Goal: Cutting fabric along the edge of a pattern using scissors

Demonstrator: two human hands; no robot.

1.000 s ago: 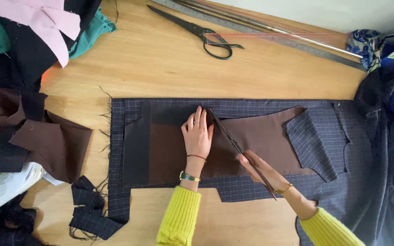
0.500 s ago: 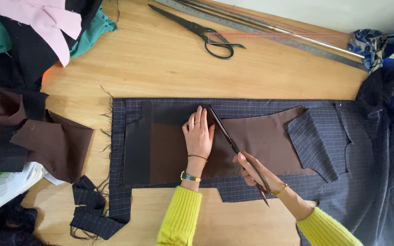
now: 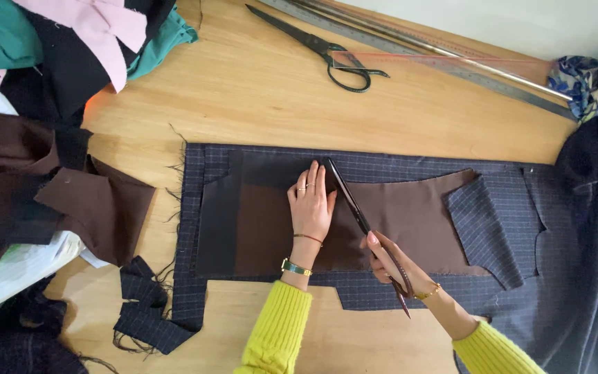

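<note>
- Yellow knitted sleeves (image 3: pixel 278 329) come in from the near edge of the wooden table (image 3: pixel 257 90), one on each forearm.
- The right hand (image 3: pixel 390 262) is closed around the handles of a pair of dark shears (image 3: pixel 365 225); the long blades are nearly shut and point away from the person, lying on the brown fabric piece (image 3: pixel 354 218).
- The left hand (image 3: pixel 311 204) lies flat, palm down and fingers together, pressing the brown fabric piece just left of the blades; it holds nothing. A watch and a thin bracelet sit at its wrist.
- The brown fabric piece rests on top of a navy checked cloth (image 3: pixel 513 208), spread across the middle of the table and showing all round the brown edges.
- Near the left corner, a frayed navy checked scrap (image 3: pixel 148 312) lies beside the big cloth.
- Further left, loose brown offcuts (image 3: pixel 95 208) rest on the wood.
- At the far left, a heap of pink, teal and black remnants (image 3: pixel 84 41) is piled up.
- At the far side, a second pair of scissors (image 3: pixel 327 50) lies shut, well apart from both hands.
- Behind them, long metal rulers (image 3: pixel 444 59) run along the wall.
</note>
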